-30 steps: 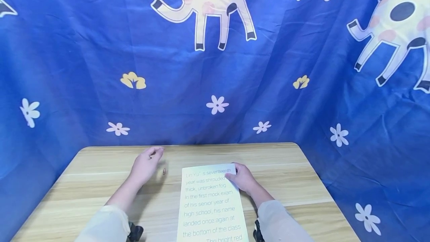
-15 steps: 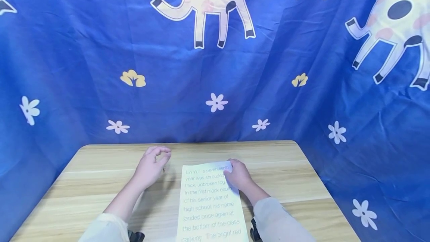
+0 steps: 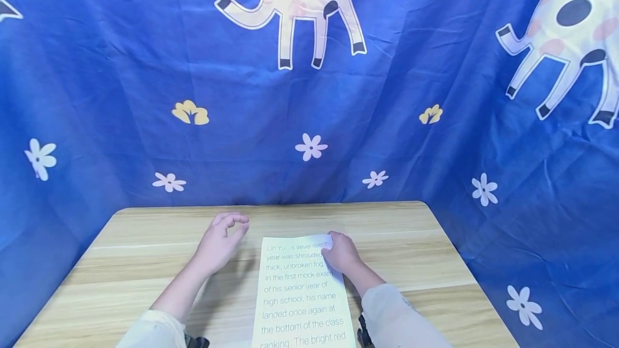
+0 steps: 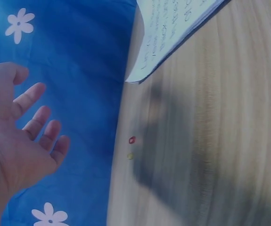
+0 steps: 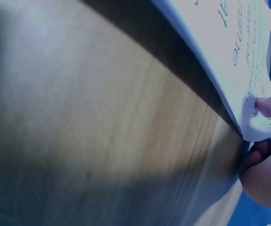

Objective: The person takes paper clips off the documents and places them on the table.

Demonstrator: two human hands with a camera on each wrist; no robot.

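My right hand (image 3: 344,256) pinches the top right corner of a stack of printed paper (image 3: 297,299), thumb on top and fingers beneath. That corner of the paper (image 5: 255,125) curls up a little in the right wrist view. My left hand (image 3: 220,243) hovers left of the stack, holding nothing. Its fingers (image 4: 41,121) are spread and loosely bent in the left wrist view. A small red loop (image 4: 132,140), like a paper clip, lies on the table, with a small yellow piece (image 4: 130,156) beside it. Both are hidden behind my left hand in the head view.
The wooden table (image 3: 411,235) has rounded far corners. A blue cloth (image 3: 242,149) with printed animals and flowers hangs just beyond its far edge and along both sides. My left hand casts a shadow (image 4: 173,136) on the wood.
My left hand has shifted right and its fingers have spread apart, covering the small reddish piece in the head view. My right hand has moved slightly left, bending the paper's corner.
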